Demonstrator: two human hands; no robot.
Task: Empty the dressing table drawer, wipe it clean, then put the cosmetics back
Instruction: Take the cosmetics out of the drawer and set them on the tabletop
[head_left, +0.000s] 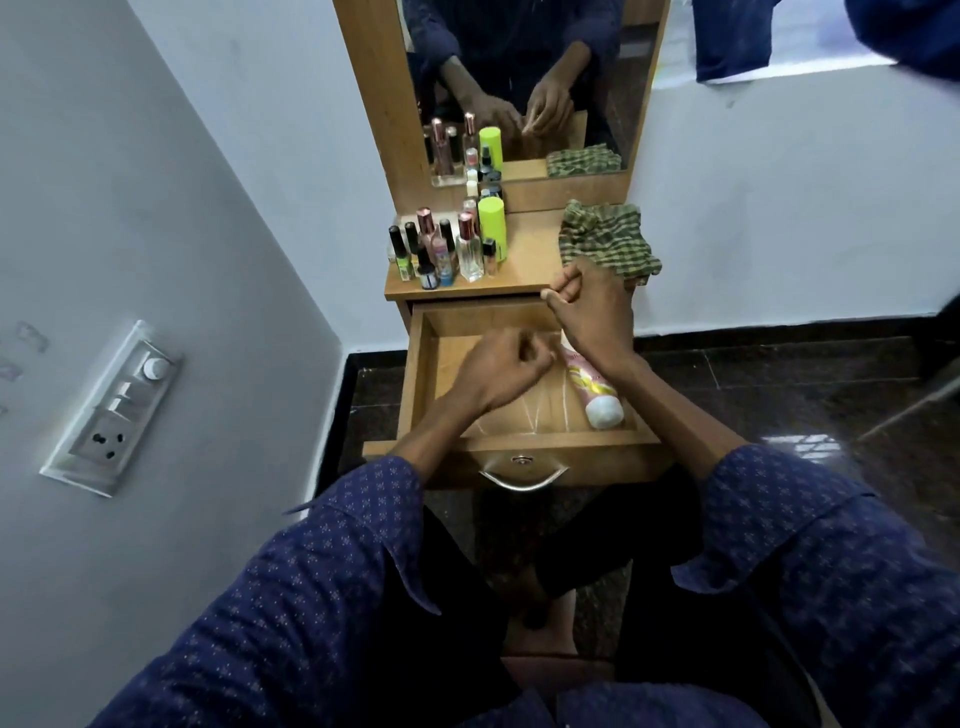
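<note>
The wooden drawer of the dressing table stands pulled open. A pink and yellow tube with a white cap lies along its right side. My left hand hovers over the drawer's middle with its fingers curled; I cannot tell whether it holds something small. My right hand is at the drawer's back right corner, fingers pinched together, apparently with nothing in them. Several perfume bottles and nail polishes, with a lime green can, stand on the left of the tabletop. A green checked cloth lies bunched on the right.
A mirror rises behind the tabletop and reflects the hands and bottles. A switch panel is on the left wall. Dark tiled floor spreads to the right. The drawer's metal handle faces me.
</note>
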